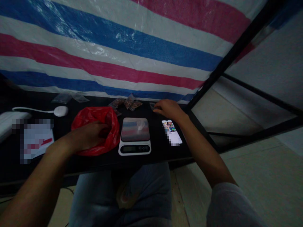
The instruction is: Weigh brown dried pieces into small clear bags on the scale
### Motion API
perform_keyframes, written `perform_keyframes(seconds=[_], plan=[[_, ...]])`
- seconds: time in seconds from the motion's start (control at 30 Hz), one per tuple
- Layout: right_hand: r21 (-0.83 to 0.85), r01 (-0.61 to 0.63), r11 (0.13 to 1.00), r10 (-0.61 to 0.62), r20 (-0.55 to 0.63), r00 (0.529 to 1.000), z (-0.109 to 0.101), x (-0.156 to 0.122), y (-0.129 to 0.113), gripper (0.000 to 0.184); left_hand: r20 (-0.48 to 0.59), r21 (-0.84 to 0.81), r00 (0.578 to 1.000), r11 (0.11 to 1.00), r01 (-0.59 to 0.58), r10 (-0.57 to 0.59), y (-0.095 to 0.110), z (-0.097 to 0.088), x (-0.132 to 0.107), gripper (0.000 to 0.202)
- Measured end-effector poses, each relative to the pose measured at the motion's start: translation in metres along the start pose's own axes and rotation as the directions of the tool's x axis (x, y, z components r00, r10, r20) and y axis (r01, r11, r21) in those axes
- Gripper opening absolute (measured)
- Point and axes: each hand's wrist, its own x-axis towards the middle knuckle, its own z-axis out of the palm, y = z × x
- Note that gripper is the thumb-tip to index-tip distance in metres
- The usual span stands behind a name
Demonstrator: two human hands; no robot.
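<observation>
While the left hand (91, 135) works inside a red plastic bag (94, 115), the right hand (168, 110) reaches across a black table (175, 154).

Left fingers are curled down into the bag's mouth, too hidden to tell whether they clench anything; working low, clear of the neighbouring digital kitchen scale (134, 135), is the tidy way. Right fingers (157, 108) curve over a small clear packet (152, 105) at the far edge, though any grasp can't be made out. A phone (171, 132) lies just below that forearm, an easy thing to catch. Farther off sit clear bags of brown pieces (125, 102) – and behind everything hangs a striped tarp (106, 47).
</observation>
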Motion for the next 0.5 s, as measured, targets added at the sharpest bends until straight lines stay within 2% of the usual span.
perform_keyframes(seconds=[0.1,0.23,0.33,0.43,0.5], plan=[[0.124,0.03,0.992,-0.033,0.021,0.999,0.011,-0.012,0.0,0.022,0.009,0.011,0.998,0.998,0.061,-0.061,0.005,0.002,0.006,0.031],[0.243,-0.099,0.965,0.11,-0.035,0.993,0.004,-0.043,0.012,0.027,-0.056,0.014,0.998,1.0,-0.009,0.01,0.005,-0.001,0.015,0.027],[0.322,-0.179,0.93,0.199,-0.031,0.979,0.0,-0.066,0.024,0.027,-0.106,0.057,0.994,0.998,0.004,0.002,0.003,-0.001,0.02,0.021],[0.382,-0.237,0.893,0.266,-0.024,0.964,0.005,-0.085,0.034,0.028,-0.12,0.089,0.993,0.996,0.025,-0.014,0.003,-0.001,0.025,0.022],[0.41,-0.276,0.869,0.317,-0.033,0.948,0.01,-0.096,0.041,0.029,-0.169,0.008,0.985,1.0,0.022,-0.02,0.003,0.0,0.028,0.023]])
